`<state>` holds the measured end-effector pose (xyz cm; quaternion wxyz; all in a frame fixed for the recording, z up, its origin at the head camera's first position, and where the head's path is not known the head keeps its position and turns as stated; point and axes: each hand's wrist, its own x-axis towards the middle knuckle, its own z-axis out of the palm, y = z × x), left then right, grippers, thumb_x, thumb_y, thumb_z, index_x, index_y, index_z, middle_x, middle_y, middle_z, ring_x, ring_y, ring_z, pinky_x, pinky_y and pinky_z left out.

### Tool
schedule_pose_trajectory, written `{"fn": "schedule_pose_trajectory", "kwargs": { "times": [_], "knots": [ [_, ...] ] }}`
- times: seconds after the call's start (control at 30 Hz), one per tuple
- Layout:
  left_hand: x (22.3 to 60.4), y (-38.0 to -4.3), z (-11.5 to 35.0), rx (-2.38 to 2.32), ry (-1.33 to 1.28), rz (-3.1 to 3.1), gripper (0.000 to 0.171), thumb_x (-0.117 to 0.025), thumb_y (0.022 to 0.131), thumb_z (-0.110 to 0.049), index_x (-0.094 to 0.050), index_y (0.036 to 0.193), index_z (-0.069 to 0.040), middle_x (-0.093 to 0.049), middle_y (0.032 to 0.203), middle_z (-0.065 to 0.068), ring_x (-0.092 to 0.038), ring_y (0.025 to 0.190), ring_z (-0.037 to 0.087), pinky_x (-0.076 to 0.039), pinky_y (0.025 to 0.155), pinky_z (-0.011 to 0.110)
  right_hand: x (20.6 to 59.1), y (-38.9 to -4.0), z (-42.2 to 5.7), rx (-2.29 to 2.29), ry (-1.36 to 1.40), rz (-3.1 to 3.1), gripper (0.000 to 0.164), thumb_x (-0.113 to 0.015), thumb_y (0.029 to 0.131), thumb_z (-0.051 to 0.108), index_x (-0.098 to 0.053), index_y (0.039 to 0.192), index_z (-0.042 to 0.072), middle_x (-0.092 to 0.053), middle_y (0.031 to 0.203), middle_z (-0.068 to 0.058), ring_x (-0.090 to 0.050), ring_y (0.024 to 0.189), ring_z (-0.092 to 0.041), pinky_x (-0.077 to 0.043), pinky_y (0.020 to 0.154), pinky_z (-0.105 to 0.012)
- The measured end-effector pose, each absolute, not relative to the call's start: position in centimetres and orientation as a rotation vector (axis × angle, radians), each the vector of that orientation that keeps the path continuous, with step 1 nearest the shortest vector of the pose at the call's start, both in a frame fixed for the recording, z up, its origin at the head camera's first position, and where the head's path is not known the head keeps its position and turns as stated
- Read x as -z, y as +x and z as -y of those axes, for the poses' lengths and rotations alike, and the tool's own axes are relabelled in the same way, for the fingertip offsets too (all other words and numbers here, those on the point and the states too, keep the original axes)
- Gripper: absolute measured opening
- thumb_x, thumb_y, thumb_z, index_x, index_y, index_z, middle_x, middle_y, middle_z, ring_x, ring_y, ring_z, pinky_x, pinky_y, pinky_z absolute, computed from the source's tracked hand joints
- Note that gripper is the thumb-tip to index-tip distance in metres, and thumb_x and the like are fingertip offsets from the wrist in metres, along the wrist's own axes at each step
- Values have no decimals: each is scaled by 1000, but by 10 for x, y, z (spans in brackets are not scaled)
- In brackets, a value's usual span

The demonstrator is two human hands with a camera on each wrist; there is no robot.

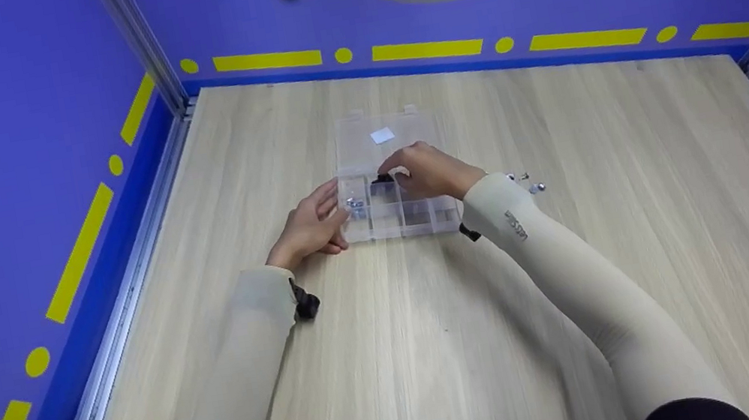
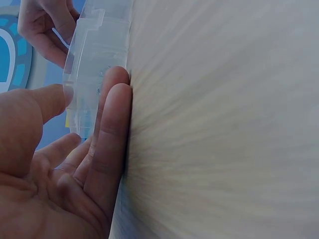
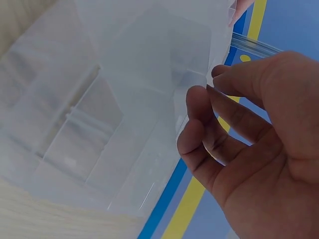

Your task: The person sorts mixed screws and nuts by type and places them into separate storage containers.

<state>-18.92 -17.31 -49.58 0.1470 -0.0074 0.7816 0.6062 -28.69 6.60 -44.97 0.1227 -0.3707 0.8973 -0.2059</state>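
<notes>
A clear plastic compartment box (image 1: 416,231) lies on the table with its lid (image 1: 355,148) opened away from me. My left hand (image 1: 307,227) rests at the box's left side, the fingers fairly straight along the wall and the thumb (image 2: 52,102) at its rim. Small shiny screws (image 1: 354,203) sit in the left compartments. My right hand (image 1: 430,169) is over the back compartments, its thumb and fingertips bent close together. Right by those fingertips is a small black piece (image 1: 382,178); I cannot tell whether they pinch it.
Several small metal screws (image 1: 537,188) lie loose on the table just right of the box, partly behind my right forearm. A white square (image 1: 382,135) shows on the lid. Blue printed panels (image 1: 59,141) and metal rails (image 1: 143,43) border the wood-grain table (image 1: 384,360).
</notes>
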Motion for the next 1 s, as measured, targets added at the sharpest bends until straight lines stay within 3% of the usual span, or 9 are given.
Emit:
{"fn": "schedule_pose_trajectory", "kwargs": {
  "times": [0.1, 0.2, 0.33, 0.63, 1.0],
  "knots": [
    [497, -189, 173, -1739, -19, -2252, 67, -58, 106, -16, -27, 164, -21, -36, 164, 8, -69, 62, 20, -59, 52, 27, 448, -287, -72, 636, -1132, -2646, 34, -57, 99, -2, -71, 130, 4, -68, 134, -11, -62, 126, -25, -48, 110, -41],
    [497, -190, 173, -1734, -20, -2247, 66, -58, 106, -17, -27, 164, -22, -37, 163, 7, -68, 62, 20, -59, 52, 27, 444, -288, -84, 715, -1195, -2693, 33, -57, 100, -2, -71, 130, 4, -68, 133, -12, -68, 103, -26, -56, 97, -38],
    [497, -190, 172, -1721, -28, -2252, 66, -58, 106, -17, -27, 164, -22, -37, 164, 7, -68, 62, 20, -59, 52, 28, 440, -290, -107, 803, -1235, -2748, 34, -58, 101, 0, -68, 133, 5, -67, 133, -13, -64, 76, -23, -57, 76, -36],
    [495, -189, 173, -1704, -46, -2256, 66, -57, 107, -17, -26, 165, -22, -36, 164, 8, -68, 62, 20, -59, 53, 28, 444, -289, -164, 774, -1112, -2842, 33, -66, 97, 0, -69, 130, 3, -67, 130, -17, -68, 88, -28, -60, 79, -40],
    [494, -189, 173, -1691, -35, -2270, 66, -57, 107, -19, -25, 165, -22, -35, 164, 7, -67, 62, 20, -59, 52, 27, 463, -280, -214, 691, -1019, -2834, 24, -72, 94, -1, -74, 118, -2, -70, 107, -21, -66, 97, -38, -57, 82, -50]
  ]
}}
